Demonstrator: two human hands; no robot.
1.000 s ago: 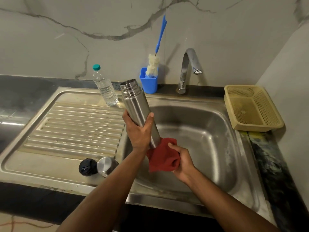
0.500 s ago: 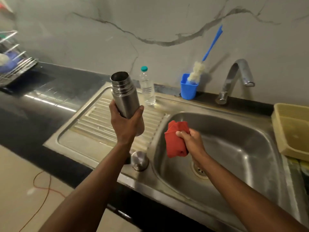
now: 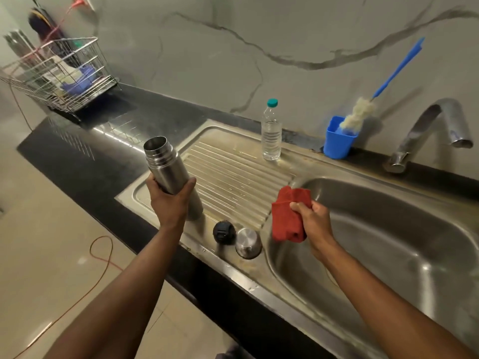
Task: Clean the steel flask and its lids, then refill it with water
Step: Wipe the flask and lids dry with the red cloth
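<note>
Steel like this flask [image 3: 168, 169], open-mouthed and held upright over the drainboard's left end in our left hand [image 3: 169, 200], feels rigid, light and probably slick, so we wrap its mid-body, while our right hand [image 3: 312, 218] clutches a soft red cloth [image 3: 289, 216].

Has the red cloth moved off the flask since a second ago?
Yes. The red cloth left the flask, now rightward, over the sink basin's left rim.
</note>
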